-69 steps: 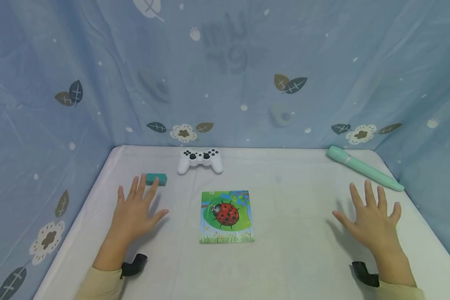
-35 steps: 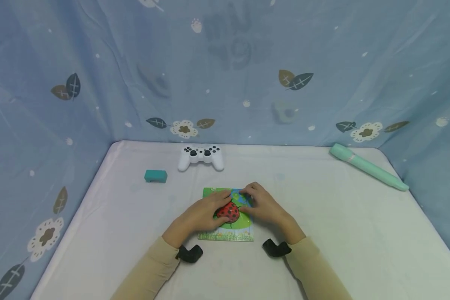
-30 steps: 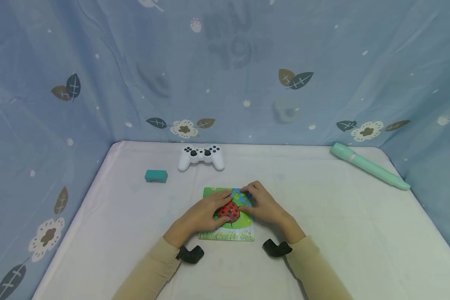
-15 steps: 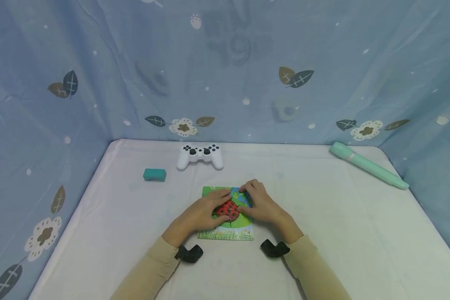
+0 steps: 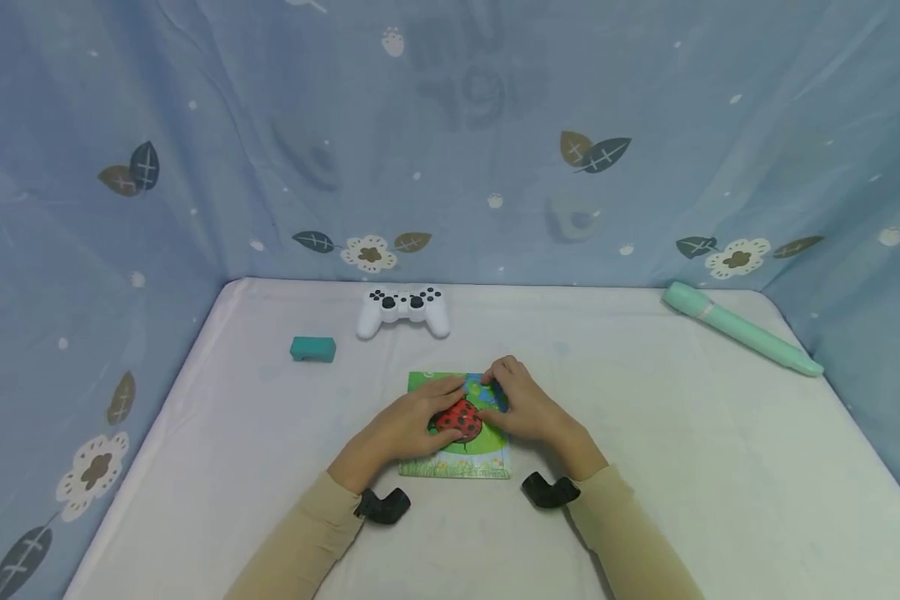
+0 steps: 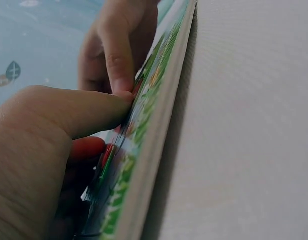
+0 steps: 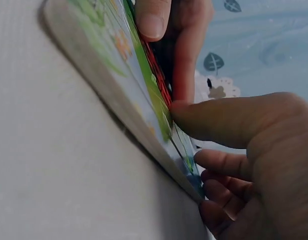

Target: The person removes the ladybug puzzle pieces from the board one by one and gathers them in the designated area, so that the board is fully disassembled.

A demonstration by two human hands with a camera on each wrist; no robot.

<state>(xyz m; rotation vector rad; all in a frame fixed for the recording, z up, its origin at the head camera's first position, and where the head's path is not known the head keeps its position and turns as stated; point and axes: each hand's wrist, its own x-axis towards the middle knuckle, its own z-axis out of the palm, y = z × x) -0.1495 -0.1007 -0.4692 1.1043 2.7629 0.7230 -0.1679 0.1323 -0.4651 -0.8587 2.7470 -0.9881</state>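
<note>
A flat square ladybird jigsaw puzzle [image 5: 457, 467] lies on the white table, its picture facing up. My left hand [image 5: 405, 427] rests across its left and middle part, fingers fairly straight and thumb on the picture. From the right side, my right hand [image 5: 531, 410] reaches over the upper right part with bent fingers, its thumb beside the ladybird. In the right wrist view that hand's thumb [image 7: 214, 120] touches the puzzle face [image 7: 143, 95], while other fingers are bent at its edge. The left wrist view has both thumbs close together on the picture; the left fingers are partly hidden.
Behind the puzzle sits a white game controller [image 5: 403, 312]. A small teal block [image 5: 312, 349] is to its left. Toward the back right lies a mint-green wand-shaped object [image 5: 742, 328]. Blue patterned cloth [image 5: 480, 167] stands up around the table's back and sides.
Both hands, spread wide apart at first, have come inward onto the puzzle. Over the last second they have stayed nearly still there; the puzzle has not visibly moved.
</note>
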